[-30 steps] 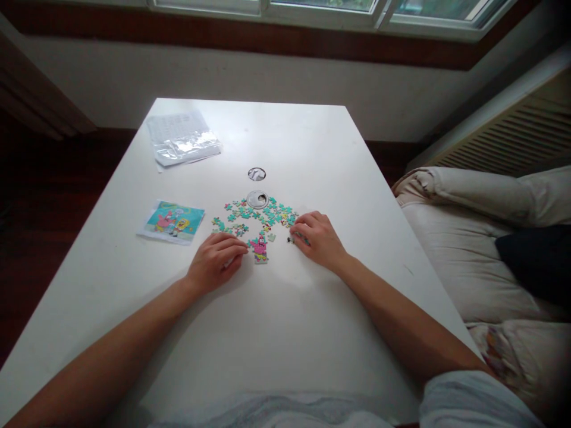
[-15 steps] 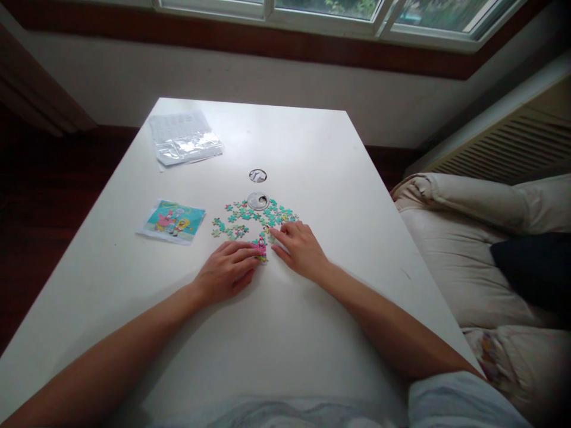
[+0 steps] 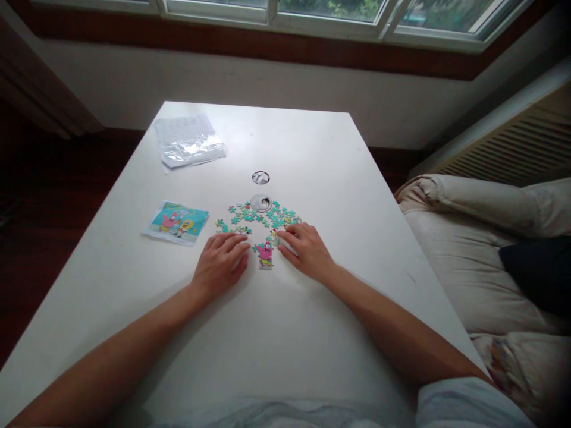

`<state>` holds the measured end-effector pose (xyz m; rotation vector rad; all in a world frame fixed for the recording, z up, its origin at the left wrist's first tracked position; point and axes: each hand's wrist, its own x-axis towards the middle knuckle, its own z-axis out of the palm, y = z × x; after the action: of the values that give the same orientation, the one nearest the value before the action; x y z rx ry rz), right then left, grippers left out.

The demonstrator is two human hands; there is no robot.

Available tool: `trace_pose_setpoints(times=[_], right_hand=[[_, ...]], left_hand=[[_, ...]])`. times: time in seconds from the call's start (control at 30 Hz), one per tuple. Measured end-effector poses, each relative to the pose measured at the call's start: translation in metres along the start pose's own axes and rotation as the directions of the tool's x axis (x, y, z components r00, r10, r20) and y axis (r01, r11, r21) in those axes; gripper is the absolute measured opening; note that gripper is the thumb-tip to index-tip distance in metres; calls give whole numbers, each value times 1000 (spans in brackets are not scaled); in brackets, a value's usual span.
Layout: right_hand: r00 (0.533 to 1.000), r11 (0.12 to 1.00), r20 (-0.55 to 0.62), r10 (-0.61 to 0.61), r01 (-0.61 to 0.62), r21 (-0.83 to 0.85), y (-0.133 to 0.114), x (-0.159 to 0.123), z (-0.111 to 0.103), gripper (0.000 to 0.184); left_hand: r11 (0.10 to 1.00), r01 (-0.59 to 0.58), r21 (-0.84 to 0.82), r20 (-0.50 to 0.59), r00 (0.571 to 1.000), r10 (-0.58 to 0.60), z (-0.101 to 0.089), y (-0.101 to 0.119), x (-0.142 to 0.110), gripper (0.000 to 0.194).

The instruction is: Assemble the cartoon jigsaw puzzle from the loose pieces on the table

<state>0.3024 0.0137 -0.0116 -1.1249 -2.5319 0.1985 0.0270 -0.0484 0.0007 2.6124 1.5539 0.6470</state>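
A joined patch of jigsaw puzzle (image 3: 264,254) with a pink cartoon figure lies on the white table between my two hands. To its left rests my left hand (image 3: 222,260), fingers loosely stretched and apart from the patch, holding nothing. My right hand (image 3: 308,252) is on the other side, thumb and index finger apart. Its index fingertip is at a yellowish puzzle piece (image 3: 273,236); whether it touches the piece I cannot tell. Loose, mostly turquoise puzzle pieces (image 3: 241,214) spread in an arc beyond both hands, some partly hidden by the right fingers.
A cartoon picture sheet (image 3: 177,223) lies left of the pieces. Clear plastic packaging with papers (image 3: 191,142) sits at the far left of the table (image 3: 285,339). A round metal fitting (image 3: 261,203) and a round hole (image 3: 260,178) are mid-table. A beige sofa (image 3: 437,249) stands right.
My left hand has let go of the pink patch and drawn back left, uncovering it. My right hand stays near the same pieces. The whole view has shifted slightly.
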Motion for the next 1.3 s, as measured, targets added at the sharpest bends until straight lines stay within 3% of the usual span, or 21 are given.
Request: trace_pose_setpoints(times=[0.13,0.33,0.8,1.03,1.3], right_hand=[[1000,1000,-7,-4,4,6,0,0,-2,34],[1000,1000,-7,-2,2,15,1,0,-1,34],[1000,1000,-10,-5,5,22,0,0,-2,31],[1000,999,-12,-2,3,39,0,-1,-3,31],[1000,998,4,9,-10,57,1,-1,-1,33]], left_hand=[[996,55,70,14,998,-56,2,-4,0,30],[999,-37,-2,39,999,37,3,0,-1,21],[996,-76,-38,44,996,78,3,1,0,21],[995,82,52,1,997,-83,3,2,0,23],[992,112,63,30,993,-114,3,4,0,19]])
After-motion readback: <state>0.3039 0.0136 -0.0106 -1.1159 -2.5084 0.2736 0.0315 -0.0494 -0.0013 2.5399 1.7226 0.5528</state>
